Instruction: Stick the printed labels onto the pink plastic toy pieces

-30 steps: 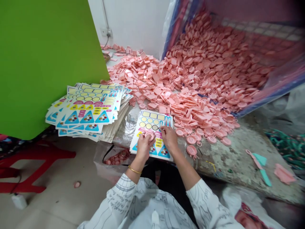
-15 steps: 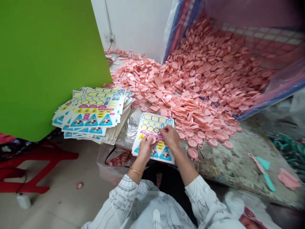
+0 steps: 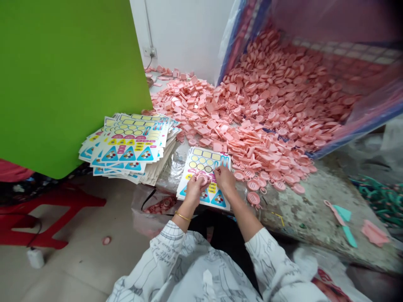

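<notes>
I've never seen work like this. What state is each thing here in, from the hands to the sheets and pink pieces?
Left hand: gripping a round pink plastic piece over the sheet.
Right hand: fingertips pinched at the sheet; anything held is too small to tell.
Sticker sheet: lying flat beneath both hands.
Stack of sticker sheets: loosely fanned, edges uneven.
Pink plastic pieces: heaped loose, spreading across the surface.
</notes>
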Demonstrator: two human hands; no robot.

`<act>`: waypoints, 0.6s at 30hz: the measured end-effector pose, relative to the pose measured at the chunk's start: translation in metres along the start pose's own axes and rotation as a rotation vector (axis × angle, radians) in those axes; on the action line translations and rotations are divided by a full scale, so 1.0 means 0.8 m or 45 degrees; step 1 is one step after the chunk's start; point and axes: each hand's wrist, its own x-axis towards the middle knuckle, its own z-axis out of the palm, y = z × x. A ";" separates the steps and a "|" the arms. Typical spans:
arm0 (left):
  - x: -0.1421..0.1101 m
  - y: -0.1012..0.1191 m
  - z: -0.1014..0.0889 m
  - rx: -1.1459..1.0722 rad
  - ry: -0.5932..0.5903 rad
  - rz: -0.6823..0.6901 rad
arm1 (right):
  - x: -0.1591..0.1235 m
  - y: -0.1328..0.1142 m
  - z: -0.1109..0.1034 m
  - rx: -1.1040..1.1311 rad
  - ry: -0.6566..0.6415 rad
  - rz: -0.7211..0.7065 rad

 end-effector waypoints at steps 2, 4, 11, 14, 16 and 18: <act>0.002 -0.001 -0.001 0.005 -0.010 0.000 | 0.000 -0.003 0.004 0.002 0.004 0.033; 0.003 -0.001 -0.002 0.008 -0.017 0.003 | 0.002 -0.006 0.006 0.009 0.017 0.049; -0.002 0.002 -0.002 0.014 -0.024 0.007 | 0.025 -0.004 -0.002 0.464 -0.013 0.146; -0.005 0.004 -0.001 0.017 -0.038 0.012 | 0.040 -0.006 -0.023 0.694 -0.048 0.070; -0.007 0.007 0.000 0.016 -0.049 0.013 | 0.042 -0.008 -0.042 0.803 -0.091 -0.034; -0.012 0.014 0.000 0.002 -0.099 -0.013 | 0.033 -0.007 -0.060 0.879 -0.198 -0.177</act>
